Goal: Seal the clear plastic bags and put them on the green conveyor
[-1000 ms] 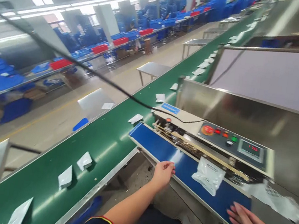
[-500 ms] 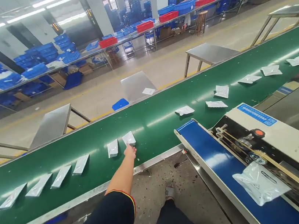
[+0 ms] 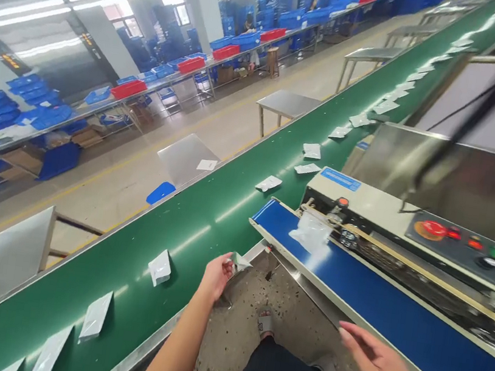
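Note:
My left hand (image 3: 218, 275) is closed on the edge of a small white packet (image 3: 241, 262), which it holds over the near rim of the green conveyor belt (image 3: 202, 247). Nothing shows in my right hand (image 3: 373, 357), blurred a little, with thumb and fingers slightly apart beside the near edge of the blue belt (image 3: 366, 288). A white plastic pouch (image 3: 312, 234) lies on that blue belt near its far end, against the sealing machine (image 3: 359, 204). Left of my left hand, another white packet (image 3: 160, 267) rests on the green belt, with several more spread along it.
Red and green buttons sit on the machine's control panel (image 3: 461, 237). Beyond the green belt stand metal tables (image 3: 286, 103) and a blue stool seat (image 3: 161, 192). Workbenches with blue and red bins (image 3: 128, 89) run along the back. My sandalled feet are on the speckled floor (image 3: 225, 342).
My left hand has lifted a packet from the green belt and drawn it right. My right hand has come further into view. The pouch has moved along the blue belt. My view has turned right.

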Tool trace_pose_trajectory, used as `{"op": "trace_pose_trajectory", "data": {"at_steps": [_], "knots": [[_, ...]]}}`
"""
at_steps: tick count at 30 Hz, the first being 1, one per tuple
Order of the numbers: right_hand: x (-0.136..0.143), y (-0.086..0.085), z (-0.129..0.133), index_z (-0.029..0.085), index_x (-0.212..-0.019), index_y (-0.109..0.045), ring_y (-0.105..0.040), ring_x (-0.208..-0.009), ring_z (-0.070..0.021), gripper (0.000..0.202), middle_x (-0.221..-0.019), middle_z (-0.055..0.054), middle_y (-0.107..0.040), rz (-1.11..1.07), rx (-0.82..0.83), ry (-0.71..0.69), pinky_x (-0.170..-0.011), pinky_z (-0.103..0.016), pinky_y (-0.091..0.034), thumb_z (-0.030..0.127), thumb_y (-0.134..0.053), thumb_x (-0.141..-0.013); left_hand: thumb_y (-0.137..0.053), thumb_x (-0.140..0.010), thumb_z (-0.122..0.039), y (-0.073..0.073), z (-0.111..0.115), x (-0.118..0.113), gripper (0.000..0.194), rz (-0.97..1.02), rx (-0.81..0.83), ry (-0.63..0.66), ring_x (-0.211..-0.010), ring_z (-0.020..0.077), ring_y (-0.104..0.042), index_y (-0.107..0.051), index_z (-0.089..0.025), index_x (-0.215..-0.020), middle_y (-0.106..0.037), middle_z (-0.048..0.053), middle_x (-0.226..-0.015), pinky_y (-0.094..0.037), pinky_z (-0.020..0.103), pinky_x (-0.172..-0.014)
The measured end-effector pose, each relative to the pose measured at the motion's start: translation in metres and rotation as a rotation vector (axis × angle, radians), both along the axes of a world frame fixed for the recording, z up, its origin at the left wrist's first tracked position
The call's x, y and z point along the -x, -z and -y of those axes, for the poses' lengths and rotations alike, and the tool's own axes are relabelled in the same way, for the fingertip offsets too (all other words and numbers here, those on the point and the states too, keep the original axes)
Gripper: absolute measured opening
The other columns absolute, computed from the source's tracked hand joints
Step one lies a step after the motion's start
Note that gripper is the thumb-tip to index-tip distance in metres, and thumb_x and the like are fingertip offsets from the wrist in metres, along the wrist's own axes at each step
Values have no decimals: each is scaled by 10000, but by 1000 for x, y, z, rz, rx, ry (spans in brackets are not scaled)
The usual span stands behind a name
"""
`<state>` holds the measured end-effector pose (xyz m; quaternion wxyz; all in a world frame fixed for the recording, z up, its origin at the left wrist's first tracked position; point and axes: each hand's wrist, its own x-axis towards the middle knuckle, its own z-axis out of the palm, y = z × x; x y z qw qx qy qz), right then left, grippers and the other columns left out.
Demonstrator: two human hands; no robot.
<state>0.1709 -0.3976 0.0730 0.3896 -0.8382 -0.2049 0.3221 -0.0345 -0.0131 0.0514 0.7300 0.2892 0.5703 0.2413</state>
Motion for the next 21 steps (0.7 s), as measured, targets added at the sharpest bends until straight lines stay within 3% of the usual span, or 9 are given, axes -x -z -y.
{"op": "trace_pose_trajectory", "data": {"at_steps": [5,9,12,15,17,21], "knots": [[3,-17,-28,301,-1283,-857,-763,-1265,-335,458,-1386,-96,-795,405,-391,-23,-1034,-469,-667,623,-686,-1006,-840,-712,-196,-59,121,-88,299,181,8,581,-625,114,-591,-851,-72,-984,-738,72,-785,-459,233,-616],[-14,-22,2,314,-1117,-889,-808,-1113,-285,376,-1202,-79,-851,542,-480,112,-1034,-435,-659,547,-595,-1092,-862,-771,-374,-82,191,-150,360,198,-36,896,-639,132,-573,-871,-101,-1004,-707,44,-735,-444,261,-639],[-28,-22,46,264,-1036,-888,-822,-1005,-307,521,-1085,-109,-863,422,-405,373,-957,-397,-676,712,-623,-1023,-771,-898,-567,-76,223,-184,472,220,-374,1058,-728,162,-592,-890,-133,-1040,-702,56,-806,-484,296,-709],[-40,-14,90,227,-979,-877,-814,-895,-327,686,-979,-131,-860,264,-319,662,-830,-364,-682,878,-699,-852,-777,-918,-605,-56,253,-210,479,281,-753,1179,-987,236,-688,-896,-180,-1104,-767,135,-1162,-549,342,-852],[-48,-5,116,218,-945,-868,-805,-859,-330,717,-937,-132,-854,171,-309,769,-774,-353,-673,900,-751,-759,-763,-942,-579,-40,277,-229,448,307,-793,1271,-1029,259,-711,-889,-185,-1113,-787,149,-1223,-568,354,-858],[-67,15,160,212,-900,-843,-793,-798,-330,614,-863,-115,-835,-97,-373,938,-639,-351,-654,778,-876,-665,-718,-981,-467,-11,330,-275,355,152,-716,1370,-775,218,-677,-877,-152,-1016,-814,90,-871,-543,327,-739]]}}
